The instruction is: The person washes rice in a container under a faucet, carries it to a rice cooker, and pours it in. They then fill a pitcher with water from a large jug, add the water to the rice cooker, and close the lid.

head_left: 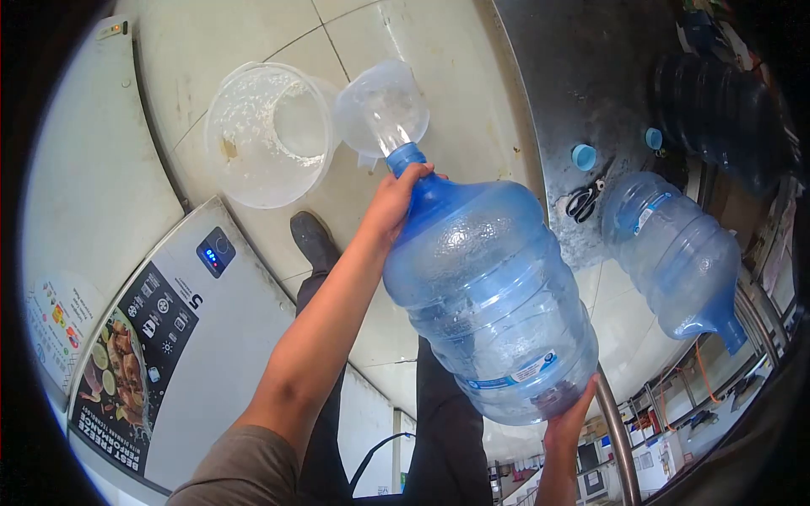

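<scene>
A large blue water jug [498,295] is tipped, its neck pointing away from me and its base near my body. My left hand [403,196] is wrapped round the neck. My right hand [571,419] supports the base from below, its fingers partly hidden behind the jug. Clear water runs from the mouth into a translucent white plastic container [363,110] on the floor. Beside that container stands a bigger translucent bucket [221,126], with what looks like some liquid inside.
White chest freezers [228,312] stand on my left. To my right, a dark metal surface [574,51] bears black-handled scissors [582,202] and two blue caps [583,157]. Another blue jug [675,253] lies tilted there, with a dark jug [717,114] beyond. A metal rail [620,443] runs nearby.
</scene>
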### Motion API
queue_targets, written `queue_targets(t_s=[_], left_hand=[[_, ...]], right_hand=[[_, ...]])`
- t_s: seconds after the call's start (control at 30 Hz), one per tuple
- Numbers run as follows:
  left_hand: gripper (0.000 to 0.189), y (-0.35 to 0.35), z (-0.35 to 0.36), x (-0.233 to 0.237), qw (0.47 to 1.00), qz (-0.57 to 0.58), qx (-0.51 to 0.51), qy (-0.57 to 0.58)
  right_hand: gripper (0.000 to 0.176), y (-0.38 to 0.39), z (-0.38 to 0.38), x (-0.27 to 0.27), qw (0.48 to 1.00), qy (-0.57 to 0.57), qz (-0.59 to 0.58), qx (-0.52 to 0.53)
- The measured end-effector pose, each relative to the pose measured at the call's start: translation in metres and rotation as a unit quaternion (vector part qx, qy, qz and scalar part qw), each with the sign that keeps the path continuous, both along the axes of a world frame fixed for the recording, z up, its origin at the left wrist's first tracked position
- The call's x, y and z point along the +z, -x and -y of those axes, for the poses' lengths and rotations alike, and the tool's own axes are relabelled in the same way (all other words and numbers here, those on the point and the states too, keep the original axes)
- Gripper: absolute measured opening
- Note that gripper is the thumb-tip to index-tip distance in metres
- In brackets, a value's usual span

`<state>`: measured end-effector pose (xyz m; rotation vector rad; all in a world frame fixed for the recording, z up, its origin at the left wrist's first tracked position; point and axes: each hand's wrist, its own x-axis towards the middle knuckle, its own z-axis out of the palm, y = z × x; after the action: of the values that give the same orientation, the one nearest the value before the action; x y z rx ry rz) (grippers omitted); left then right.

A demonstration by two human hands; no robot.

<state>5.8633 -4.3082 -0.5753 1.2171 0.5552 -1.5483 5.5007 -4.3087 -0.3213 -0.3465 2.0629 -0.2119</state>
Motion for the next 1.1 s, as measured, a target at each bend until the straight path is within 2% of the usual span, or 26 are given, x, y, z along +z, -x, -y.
queue_targets(t_s=[0.8,1.1], left_hand=[[0.035,0.003,0.007,0.004,0.999,-0.021,0.038,0.018],[0.040,0.005,0.003,-0.002,0.999,-0.014,0.027,0.016]], right_hand=[[0.099,-0.010,0.003,0.015,0.999,0.027,-0.022,0.020],[0.095,-0.006,0.004,0.020,0.999,0.030,-0.029,0.018]])
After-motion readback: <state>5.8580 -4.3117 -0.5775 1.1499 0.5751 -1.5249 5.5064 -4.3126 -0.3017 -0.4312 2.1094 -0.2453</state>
